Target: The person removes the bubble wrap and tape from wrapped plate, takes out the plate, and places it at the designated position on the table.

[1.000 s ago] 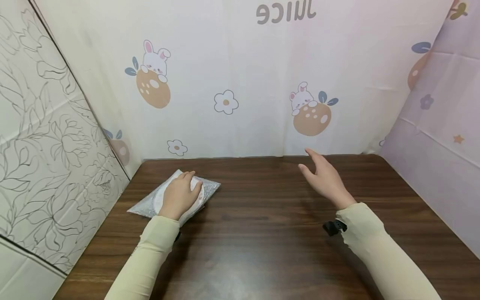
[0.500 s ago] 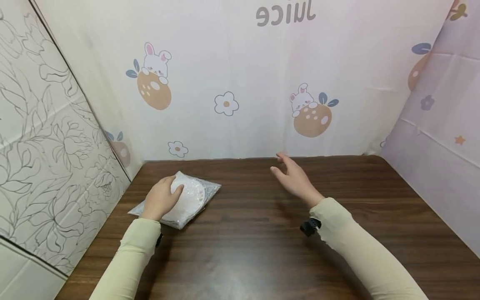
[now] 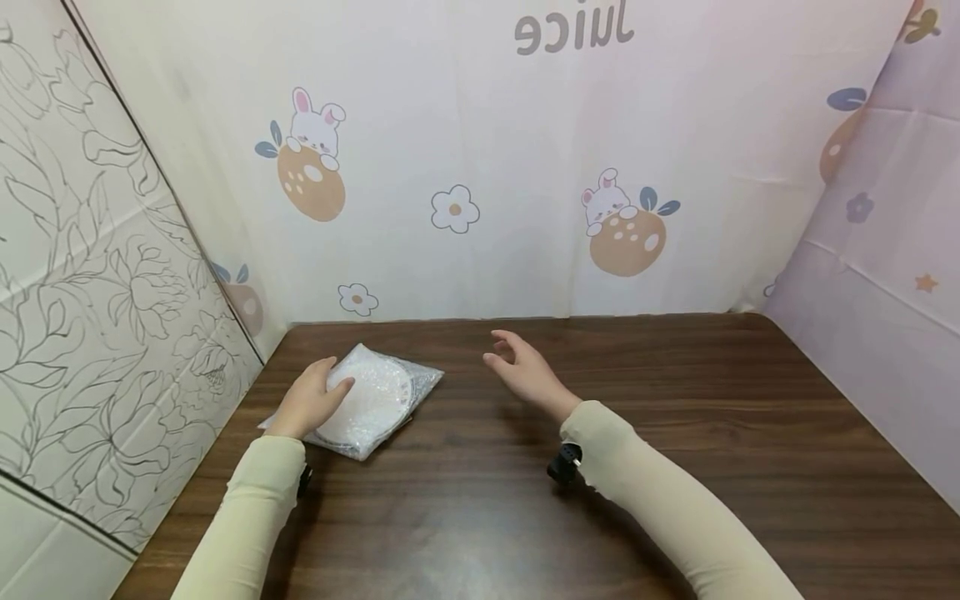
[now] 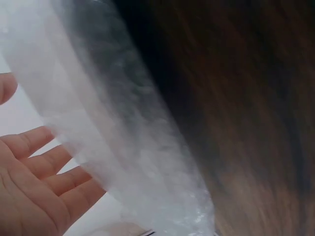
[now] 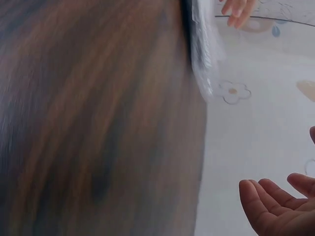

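A bubble-wrap packet (image 3: pixel 375 402) lies flat at the left of the table, with a round white disc showing through its clear wrap. My left hand (image 3: pixel 306 402) is over the packet's left side, thumb and fingers spread and relaxed. In the left wrist view, the fingertips are right at the edge of the wrap (image 4: pixel 133 142). To the right of the packet, my right hand (image 3: pixel 531 377) hovers above the table, thumb apart from its loosely bent fingers and nothing between them. The right wrist view catches one end of the packet (image 5: pixel 202 54) beyond that hand.
The brown wooden table (image 3: pixel 675 483) runs back to a white printed curtain (image 3: pixel 465 258). A white panel with flower drawings (image 3: pixel 112 317) borders the left side, and a lilac sheet (image 3: pixel 885 292) the right. A small black camera (image 3: pixel 564 463) is worn on the right wrist.
My left hand has slid left and toward me, from the packet's middle to its left side. My right hand has moved left toward the packet. The packet has stayed in place.
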Action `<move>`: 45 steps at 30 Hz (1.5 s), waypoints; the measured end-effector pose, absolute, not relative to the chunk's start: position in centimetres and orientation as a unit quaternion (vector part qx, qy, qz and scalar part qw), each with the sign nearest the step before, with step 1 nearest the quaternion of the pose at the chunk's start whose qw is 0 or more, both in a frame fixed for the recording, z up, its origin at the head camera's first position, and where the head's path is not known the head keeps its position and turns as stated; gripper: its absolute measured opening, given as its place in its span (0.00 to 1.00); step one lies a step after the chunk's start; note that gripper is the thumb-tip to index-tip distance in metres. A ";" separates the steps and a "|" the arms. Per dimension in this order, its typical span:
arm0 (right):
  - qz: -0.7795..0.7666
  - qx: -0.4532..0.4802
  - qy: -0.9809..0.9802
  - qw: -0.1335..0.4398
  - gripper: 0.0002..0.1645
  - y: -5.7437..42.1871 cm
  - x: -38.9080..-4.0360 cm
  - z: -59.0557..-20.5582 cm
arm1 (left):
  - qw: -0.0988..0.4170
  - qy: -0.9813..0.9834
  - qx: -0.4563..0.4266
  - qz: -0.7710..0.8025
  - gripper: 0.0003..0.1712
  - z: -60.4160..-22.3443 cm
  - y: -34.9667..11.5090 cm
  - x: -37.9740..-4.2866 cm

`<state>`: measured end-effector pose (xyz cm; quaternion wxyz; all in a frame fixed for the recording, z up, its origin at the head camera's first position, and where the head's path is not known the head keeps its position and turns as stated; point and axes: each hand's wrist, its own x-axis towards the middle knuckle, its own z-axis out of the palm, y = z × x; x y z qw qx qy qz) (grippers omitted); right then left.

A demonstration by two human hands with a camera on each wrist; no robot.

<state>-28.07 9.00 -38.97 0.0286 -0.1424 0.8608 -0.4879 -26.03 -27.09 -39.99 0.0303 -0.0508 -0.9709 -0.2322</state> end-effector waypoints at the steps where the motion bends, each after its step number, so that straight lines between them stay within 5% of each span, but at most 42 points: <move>1: -0.489 -0.143 0.860 0.032 0.35 8.6 -28.1 -39.2 | 0.029 -0.971 -0.051 -0.232 0.38 -40.1 -27.3 -26.1; 23: -0.576 -0.106 0.801 0.125 0.33 1.8 -28.6 -43.1 | -0.021 -0.974 -0.034 -0.222 0.41 -41.1 -29.2 -27.5; 45: -0.573 -0.105 0.801 0.136 0.26 -0.7 -28.9 -43.6 | -0.052 -0.975 -0.032 -0.214 0.37 -41.5 -30.1 -27.9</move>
